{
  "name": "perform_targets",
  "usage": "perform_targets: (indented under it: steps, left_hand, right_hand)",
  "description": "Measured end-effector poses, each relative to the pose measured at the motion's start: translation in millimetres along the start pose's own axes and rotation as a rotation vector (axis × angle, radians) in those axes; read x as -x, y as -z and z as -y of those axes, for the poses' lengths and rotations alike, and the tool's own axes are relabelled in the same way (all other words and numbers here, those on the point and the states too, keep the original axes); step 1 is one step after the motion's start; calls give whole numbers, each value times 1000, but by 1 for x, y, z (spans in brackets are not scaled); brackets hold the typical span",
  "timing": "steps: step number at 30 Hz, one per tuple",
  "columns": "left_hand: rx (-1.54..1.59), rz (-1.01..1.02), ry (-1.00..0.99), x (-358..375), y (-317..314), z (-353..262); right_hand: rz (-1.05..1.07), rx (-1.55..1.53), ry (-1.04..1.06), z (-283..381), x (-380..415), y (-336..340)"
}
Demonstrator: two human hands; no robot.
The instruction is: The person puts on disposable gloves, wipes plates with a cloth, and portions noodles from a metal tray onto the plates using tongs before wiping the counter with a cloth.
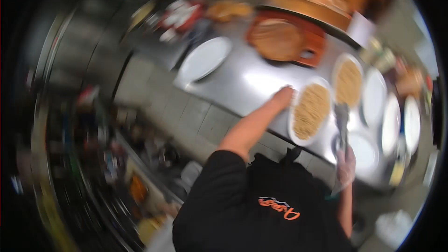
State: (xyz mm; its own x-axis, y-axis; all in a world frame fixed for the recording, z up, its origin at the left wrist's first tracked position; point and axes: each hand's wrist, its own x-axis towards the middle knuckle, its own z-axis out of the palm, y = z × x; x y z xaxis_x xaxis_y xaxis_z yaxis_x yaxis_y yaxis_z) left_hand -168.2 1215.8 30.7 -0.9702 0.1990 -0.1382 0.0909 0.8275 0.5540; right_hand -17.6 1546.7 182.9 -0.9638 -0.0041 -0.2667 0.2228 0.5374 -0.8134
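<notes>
My left hand [283, 97] is at the left edge of an oval white plate spread with light brown food [311, 111]; its fingers are blurred. In a clear glove, my right hand [346, 165] is closed round metal tongs [342, 123]. The tongs' head reaches the lower end of a second oval plate with similar food [348, 83]. A white plate [362, 151] lies just right of my right hand.
White oval plates [374, 97] line the right side of the steel table [224, 94]; another plate [205, 59] is at the left. A round brown board [277, 39] sits on an orange-red one [317, 42]. Shelving with assorted items [112, 158] stands lower left.
</notes>
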Motion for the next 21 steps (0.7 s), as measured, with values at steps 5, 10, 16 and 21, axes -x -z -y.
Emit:
perform_targets:
  steps: [5,10,16,21]
  left_hand:
    - [32,-29,259,29,15,-18]
    - [32,234,535,173,22,-16]
    - [242,50,1298,499,-120,3]
    - [235,-375,1644,626,-183,-41]
  right_hand:
    - [167,-158,59,-14,-23,-14]
    - [447,-291,89,8,-43,-36]
    - [649,-272,126,27,-43,-97]
    - [843,-212,197,40,-16,-160]
